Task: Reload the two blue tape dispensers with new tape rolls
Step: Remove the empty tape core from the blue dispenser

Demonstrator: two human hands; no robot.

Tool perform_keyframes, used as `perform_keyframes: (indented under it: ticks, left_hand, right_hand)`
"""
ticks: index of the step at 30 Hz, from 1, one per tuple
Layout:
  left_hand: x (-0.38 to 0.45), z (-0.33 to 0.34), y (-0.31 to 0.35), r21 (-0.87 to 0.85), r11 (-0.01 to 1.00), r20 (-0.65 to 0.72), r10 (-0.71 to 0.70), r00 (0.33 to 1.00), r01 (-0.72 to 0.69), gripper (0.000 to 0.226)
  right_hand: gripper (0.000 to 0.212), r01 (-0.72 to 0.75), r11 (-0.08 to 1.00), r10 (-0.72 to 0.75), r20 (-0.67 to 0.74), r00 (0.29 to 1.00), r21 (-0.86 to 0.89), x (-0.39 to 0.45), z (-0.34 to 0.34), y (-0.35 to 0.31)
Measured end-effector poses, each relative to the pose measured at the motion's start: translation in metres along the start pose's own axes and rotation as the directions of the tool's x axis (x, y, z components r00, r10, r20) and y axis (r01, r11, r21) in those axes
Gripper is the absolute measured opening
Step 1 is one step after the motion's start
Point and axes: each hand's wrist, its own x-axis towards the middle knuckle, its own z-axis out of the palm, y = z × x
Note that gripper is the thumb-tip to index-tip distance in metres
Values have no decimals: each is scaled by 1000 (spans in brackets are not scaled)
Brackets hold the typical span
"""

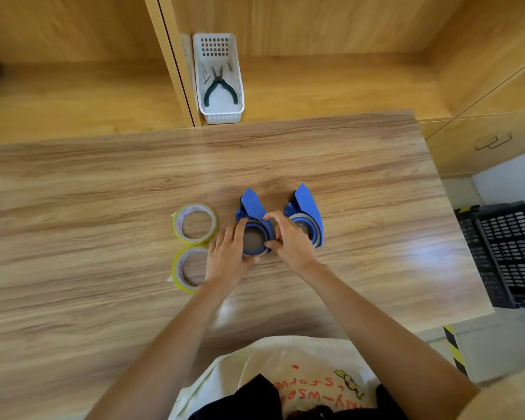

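We have both hands on the left dispenser (253,221), at the table's (103,183) middle. Left hand (228,256) cups its near-left rim; right hand (288,237) pinches its right edge, thumb and fingers closed on it. Its long axis runs away from us, blade end far. The right dispenser (306,213) sits just beside, right hand nearer. The 2 yellow rolls (195,222) lie left, the near one (184,272) partly under the left wrist, so the left hand is nearer for pickup.

Bare forearms; cream shirt (300,368) with red lettering, possibly a dark apron (255,398).
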Motion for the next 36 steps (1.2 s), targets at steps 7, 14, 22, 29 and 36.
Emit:
perform_keyframes:
  ticks: [7,14,22,29,36]
  left_hand:
    - [-1,-2,0,6,1000,-8,-3,1000,3,93]
    - [-1,-3,0,-11,1000,-16,-3,1000,2,93]
    - [-2,-5,6,-121,990,-79,57,995,-66,91]
    - [-14,-10,5,-204,968,-191,104,976,-143,93]
    - [-58,-13,-3,-300,940,-273,78,959,-162,97]
  right_hand:
    - [43,-18,1000,18,-20,1000,-25,2,-7,5]
    - [19,-70,997,69,-29,997,-36,10,-18,16]
    - [6,-53,997,52,9,999,53,11,-17,21]
    - [17,5,995,-9,40,999,96,3,-20,13]
    - [22,105,987,-116,85,990,122,-20,-16,-3]
